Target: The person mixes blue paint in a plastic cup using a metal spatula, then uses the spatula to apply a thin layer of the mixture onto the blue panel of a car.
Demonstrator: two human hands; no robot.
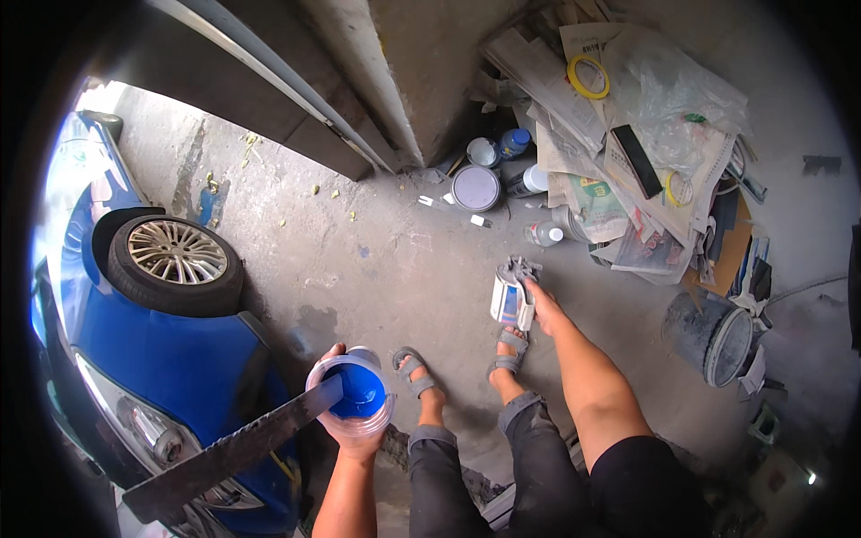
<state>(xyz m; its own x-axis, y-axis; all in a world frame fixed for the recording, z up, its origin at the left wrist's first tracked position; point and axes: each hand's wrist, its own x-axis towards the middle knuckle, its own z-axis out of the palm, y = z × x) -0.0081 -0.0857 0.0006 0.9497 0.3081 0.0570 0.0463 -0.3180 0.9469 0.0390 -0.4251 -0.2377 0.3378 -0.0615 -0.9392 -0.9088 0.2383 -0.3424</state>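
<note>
Below, left hand (352, 429) fingers wrap a clear cup (352, 394) of blue paint; right hand (536, 300) fingers clasp a spray-gun cup (509, 300), contents hidden.

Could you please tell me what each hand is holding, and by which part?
The left hand cups a clear cup of blue paint from below. The right hand holds a can by its side.

Clear plastic cup (352, 394), glossy blue paint; matt metal stirring blade (224, 453); rough concrete floor (386, 260).
</note>
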